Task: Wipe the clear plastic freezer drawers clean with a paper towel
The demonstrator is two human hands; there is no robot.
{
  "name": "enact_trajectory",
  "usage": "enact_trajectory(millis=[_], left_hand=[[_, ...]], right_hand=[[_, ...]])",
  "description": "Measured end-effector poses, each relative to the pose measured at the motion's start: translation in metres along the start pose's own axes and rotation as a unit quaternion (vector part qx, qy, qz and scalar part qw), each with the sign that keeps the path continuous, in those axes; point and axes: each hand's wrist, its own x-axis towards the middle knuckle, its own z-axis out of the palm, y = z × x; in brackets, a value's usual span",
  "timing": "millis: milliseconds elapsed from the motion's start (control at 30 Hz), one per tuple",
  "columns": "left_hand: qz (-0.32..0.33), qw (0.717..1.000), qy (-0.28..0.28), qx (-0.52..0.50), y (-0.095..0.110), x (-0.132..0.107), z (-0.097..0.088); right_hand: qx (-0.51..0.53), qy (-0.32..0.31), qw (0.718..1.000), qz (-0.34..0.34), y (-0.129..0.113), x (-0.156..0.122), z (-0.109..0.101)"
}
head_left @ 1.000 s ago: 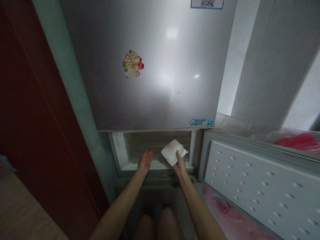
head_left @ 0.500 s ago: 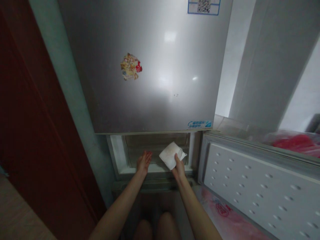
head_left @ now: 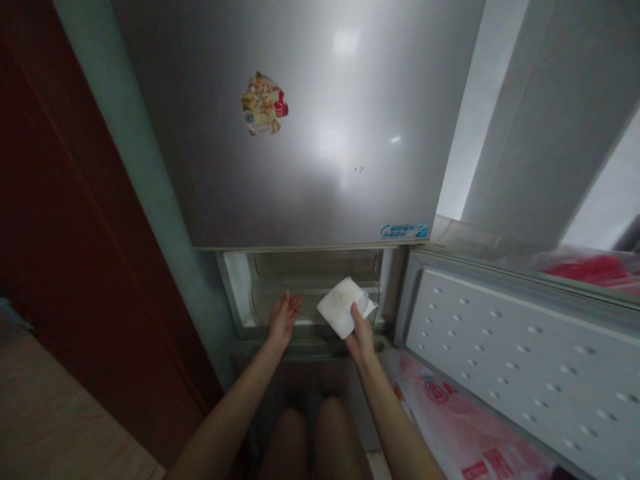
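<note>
My right hand (head_left: 361, 333) grips a folded white cloth (head_left: 343, 308), with the thumb on top and the fingers hidden beneath. A faint brownish stain marks the cloth, and its loose corner sticks out on the right. To the left, my left hand (head_left: 285, 319) is open and holds nothing, its fingers stretched out and palm turned inward. Both hands are in front of the open lower compartment (head_left: 235, 293) of a fridge, which has a pale panel inside. The lower door (head_left: 480, 333), with its dimpled white inner face, stands swung out to the right.
Above the opening is the shut silver upper door (head_left: 300, 193), bearing a colourful sticker (head_left: 263, 105). A red-and-white plastic bag (head_left: 450, 413) lies under the open door. Behind that door is something red in clear plastic (head_left: 593, 270). A dark red wooden door (head_left: 100, 253) stands at left.
The view has tilted slightly downward, so the fridge sits higher in it. My right hand still holds the cloth, whose stain shows more plainly. My left hand stays open.
</note>
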Motion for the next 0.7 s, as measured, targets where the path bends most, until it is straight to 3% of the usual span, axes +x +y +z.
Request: enact_trajectory(millis=[700], left_hand=[[0.011, 1.000, -0.003, -0.006, 0.003, -0.093, -0.024]], right_hand=[[0.033, 0.015, 0.999, 0.020, -0.025, -0.088, -0.016]])
